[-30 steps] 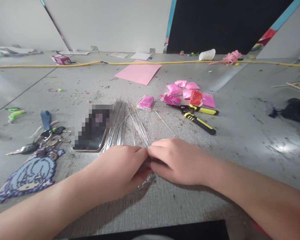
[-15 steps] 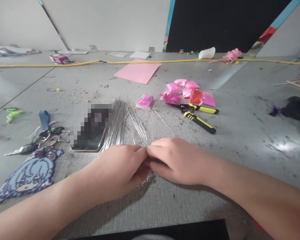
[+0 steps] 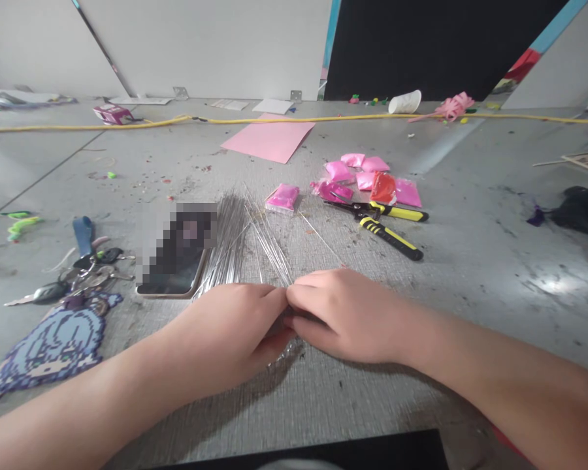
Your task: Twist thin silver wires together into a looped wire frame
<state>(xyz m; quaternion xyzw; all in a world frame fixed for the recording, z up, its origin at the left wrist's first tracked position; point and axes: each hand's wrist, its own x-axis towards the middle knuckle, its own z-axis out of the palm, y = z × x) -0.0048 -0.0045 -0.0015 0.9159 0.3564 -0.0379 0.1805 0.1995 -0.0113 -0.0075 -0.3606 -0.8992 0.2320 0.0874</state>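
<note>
My left hand and my right hand meet over the middle of the grey table, fingertips touching. Both are closed, with thumbs and fingers pressed together; whatever they grip is hidden by the fingers. A bit of shiny clear material shows just below the fingertips. Directly beyond the hands lie several loose thin silver wires. A thicker bundle of the same wires lies to their left, against a phone whose screen is blurred out. Pliers with yellow and black handles rest spread apart at the right.
Pink packets and a red one cluster behind the pliers; a single pink packet is nearer the wires. Keys with a pixel-art charm lie left. A yellow cord, pink paper and a cup are further back.
The view has shifted very slightly. Both hands keep the same closed pose at the same spot, and the things on the table have not moved.
</note>
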